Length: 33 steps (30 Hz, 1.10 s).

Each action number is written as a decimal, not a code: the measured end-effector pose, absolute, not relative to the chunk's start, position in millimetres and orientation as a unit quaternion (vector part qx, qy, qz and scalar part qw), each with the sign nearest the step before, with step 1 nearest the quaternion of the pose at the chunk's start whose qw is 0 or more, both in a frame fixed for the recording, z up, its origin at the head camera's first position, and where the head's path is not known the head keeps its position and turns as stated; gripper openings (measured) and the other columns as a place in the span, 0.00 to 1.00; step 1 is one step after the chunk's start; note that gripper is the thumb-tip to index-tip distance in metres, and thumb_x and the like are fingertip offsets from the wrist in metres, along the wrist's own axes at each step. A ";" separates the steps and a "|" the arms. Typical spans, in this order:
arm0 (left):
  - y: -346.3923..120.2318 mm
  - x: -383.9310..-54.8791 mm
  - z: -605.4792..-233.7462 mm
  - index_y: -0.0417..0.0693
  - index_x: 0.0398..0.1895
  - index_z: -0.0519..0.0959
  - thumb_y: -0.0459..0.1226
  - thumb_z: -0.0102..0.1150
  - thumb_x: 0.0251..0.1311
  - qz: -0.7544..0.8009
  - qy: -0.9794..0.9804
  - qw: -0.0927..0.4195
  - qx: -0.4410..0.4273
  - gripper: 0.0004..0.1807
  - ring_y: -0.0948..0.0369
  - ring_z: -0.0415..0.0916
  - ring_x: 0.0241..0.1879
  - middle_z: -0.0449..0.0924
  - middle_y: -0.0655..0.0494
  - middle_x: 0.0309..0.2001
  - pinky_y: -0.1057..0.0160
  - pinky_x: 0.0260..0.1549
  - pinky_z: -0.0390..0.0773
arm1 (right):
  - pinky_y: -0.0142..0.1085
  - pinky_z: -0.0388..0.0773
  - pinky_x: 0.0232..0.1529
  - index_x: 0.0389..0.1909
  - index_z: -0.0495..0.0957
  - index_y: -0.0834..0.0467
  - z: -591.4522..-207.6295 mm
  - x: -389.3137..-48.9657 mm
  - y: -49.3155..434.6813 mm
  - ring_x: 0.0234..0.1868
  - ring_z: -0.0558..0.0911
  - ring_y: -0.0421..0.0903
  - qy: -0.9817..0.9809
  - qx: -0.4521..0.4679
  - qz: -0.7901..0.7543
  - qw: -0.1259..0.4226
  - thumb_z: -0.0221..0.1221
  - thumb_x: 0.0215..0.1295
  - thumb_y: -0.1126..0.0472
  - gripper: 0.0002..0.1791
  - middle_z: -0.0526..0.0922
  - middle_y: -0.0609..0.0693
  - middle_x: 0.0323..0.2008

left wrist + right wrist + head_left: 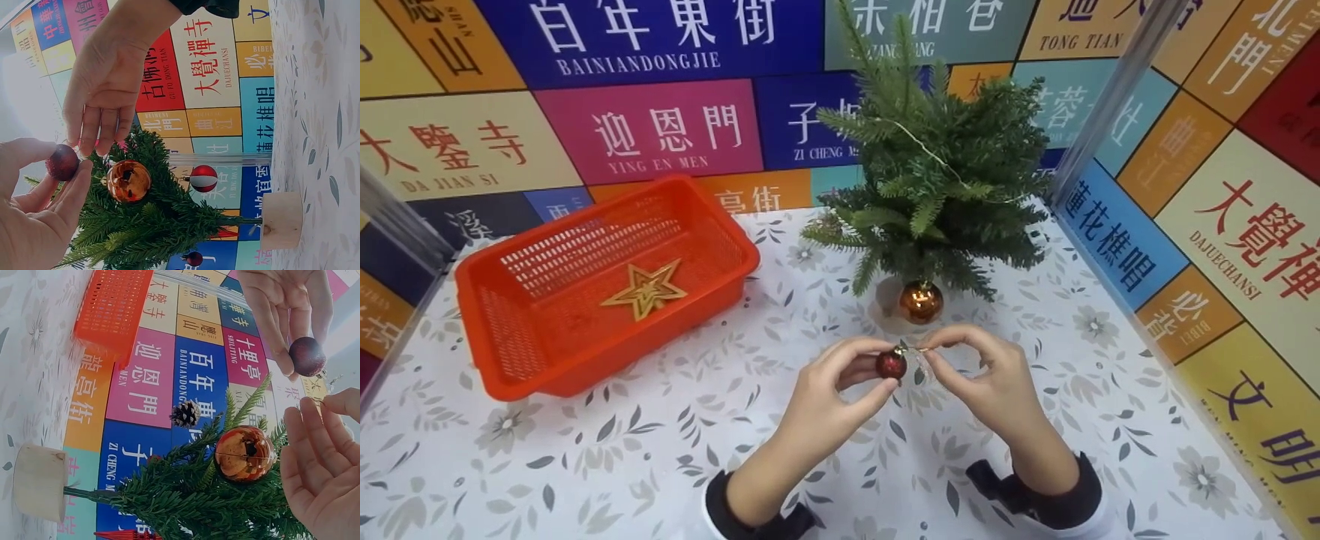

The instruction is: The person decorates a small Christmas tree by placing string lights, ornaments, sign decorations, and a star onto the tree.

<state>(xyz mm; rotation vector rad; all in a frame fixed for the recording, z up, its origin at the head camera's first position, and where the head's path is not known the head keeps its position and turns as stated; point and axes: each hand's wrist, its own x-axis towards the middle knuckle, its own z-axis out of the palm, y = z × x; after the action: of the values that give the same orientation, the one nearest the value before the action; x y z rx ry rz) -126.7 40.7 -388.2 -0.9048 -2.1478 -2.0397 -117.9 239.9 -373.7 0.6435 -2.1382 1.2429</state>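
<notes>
A small dark red glitter bauble is pinched between the thumb and fingers of my left hand. My right hand pinches the thin string at the bauble's cap between thumb and forefinger. Both hands are in front of the small Christmas tree, above the table. A shiny copper-orange bauble hangs on the tree's near side. In the left wrist view, a red and white bauble and a smaller dark red one hang on the tree. The right wrist view shows a pine cone on it.
An orange-red plastic basket stands at the left with a gold star inside. The tree has a pale wooden base. A floral cloth covers the table. Printed panels and clear corner posts enclose the back and sides.
</notes>
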 end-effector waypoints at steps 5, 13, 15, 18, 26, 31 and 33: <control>43.3 -127.4 -389.8 0.38 0.52 0.77 0.30 0.65 0.57 -0.630 -0.725 0.006 -0.278 0.18 0.56 0.82 0.47 0.78 0.45 0.49 0.69 0.50 0.79 | 0.24 0.76 0.46 0.33 0.81 0.65 -371.0 -117.9 241.6 0.37 0.82 0.37 -0.778 0.238 0.496 0.303 0.62 0.50 0.82 0.12 0.86 0.48 0.32; 48.1 -126.3 -393.5 0.42 0.53 0.77 0.33 0.64 0.59 -0.574 -0.767 -0.046 -0.284 0.18 0.60 0.81 0.48 0.78 0.49 0.50 0.71 0.53 0.77 | 0.22 0.75 0.43 0.33 0.82 0.63 -369.0 -115.4 240.6 0.37 0.81 0.32 -0.790 0.219 0.480 0.313 0.65 0.49 0.80 0.12 0.86 0.49 0.30; 48.9 -126.1 -394.1 0.44 0.54 0.76 0.34 0.64 0.59 -0.557 -0.777 -0.055 -0.288 0.19 0.60 0.81 0.49 0.78 0.50 0.51 0.69 0.54 0.76 | 0.21 0.75 0.41 0.32 0.83 0.62 -368.7 -114.8 241.0 0.35 0.81 0.31 -0.801 0.219 0.455 0.321 0.66 0.48 0.78 0.12 0.86 0.50 0.29; 51.0 -126.7 -390.9 0.47 0.57 0.75 0.39 0.63 0.61 -0.532 -0.794 -0.047 -0.290 0.21 0.61 0.79 0.51 0.78 0.52 0.53 0.66 0.55 0.76 | 0.20 0.75 0.40 0.32 0.83 0.61 -367.8 -114.4 243.9 0.34 0.82 0.32 -0.809 0.226 0.429 0.333 0.67 0.47 0.77 0.12 0.86 0.52 0.28; 74.6 -136.2 -373.9 0.46 0.46 0.80 0.45 0.60 0.62 -0.485 -0.787 0.158 -0.348 0.15 0.62 0.80 0.47 0.82 0.55 0.45 0.69 0.51 0.77 | 0.22 0.74 0.45 0.31 0.84 0.60 -365.1 -114.1 252.2 0.32 0.82 0.42 -0.817 0.232 0.378 0.368 0.68 0.46 0.76 0.12 0.86 0.51 0.27; 84.8 -141.5 -367.0 0.47 0.40 0.82 0.44 0.62 0.61 -0.459 -0.795 0.192 -0.346 0.11 0.63 0.81 0.41 0.84 0.57 0.40 0.73 0.45 0.79 | 0.23 0.73 0.46 0.32 0.85 0.60 -360.7 -113.8 255.0 0.32 0.82 0.42 -0.811 0.228 0.374 0.388 0.68 0.45 0.76 0.13 0.86 0.51 0.27; 87.4 -141.9 -364.3 0.48 0.40 0.83 0.44 0.62 0.61 -0.451 -0.805 0.183 -0.340 0.11 0.64 0.82 0.41 0.84 0.58 0.41 0.73 0.44 0.79 | 0.22 0.73 0.47 0.32 0.86 0.59 -358.5 -113.0 256.7 0.32 0.82 0.41 -0.810 0.224 0.373 0.393 0.68 0.45 0.76 0.13 0.86 0.50 0.27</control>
<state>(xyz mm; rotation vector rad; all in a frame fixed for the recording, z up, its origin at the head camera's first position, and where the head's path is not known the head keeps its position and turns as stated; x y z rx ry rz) -141.9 87.4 -364.3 -0.9581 -2.2698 -1.2734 -113.0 256.7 -358.5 0.5677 -2.0575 0.9465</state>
